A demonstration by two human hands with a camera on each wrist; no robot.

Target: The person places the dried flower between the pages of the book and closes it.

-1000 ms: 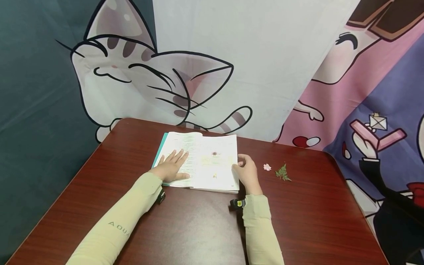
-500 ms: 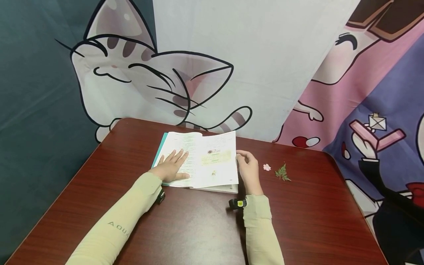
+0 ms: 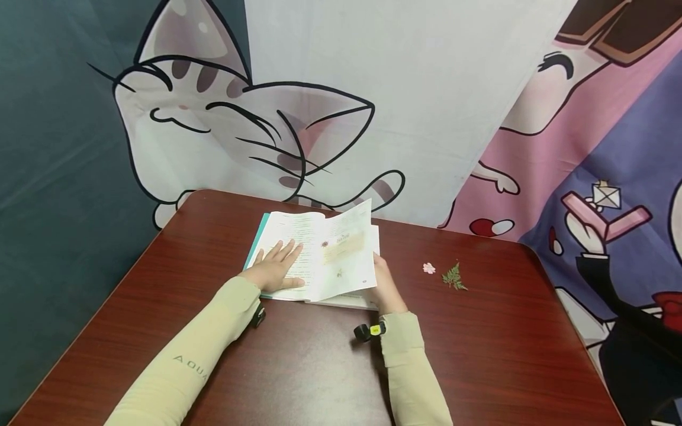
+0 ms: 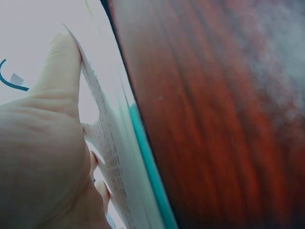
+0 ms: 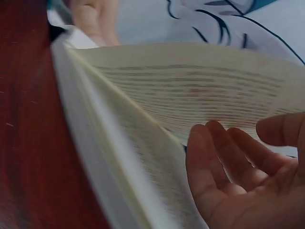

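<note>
An open book [image 3: 294, 228] with a turquoise cover lies near the table's far edge. My left hand [image 3: 273, 271] rests spread on its left page; in the left wrist view the thumb [image 4: 59, 67] lies along the paper. One right-hand page [image 3: 348, 245] stands raised at a slant, its outer edge up. Behind it is my right hand [image 3: 386, 287], its fingers partly hidden in the head view. The right wrist view has the right hand [image 5: 243, 176] under the page's printed underside [image 5: 190, 90], fingers loosely bent and thumb apart from them.
On the brown wooden table [image 3: 501, 343], right of the book, lie a small pink flower [image 3: 428, 268] and a green fern-like leaf [image 3: 454, 277]. Cartoon-printed cloth [image 3: 426, 106] hangs just behind the table.
The right-hand page has risen from nearly flat to a steep slant. My right hand has moved left, from beside the page edge to behind it. The left hand stays put.
</note>
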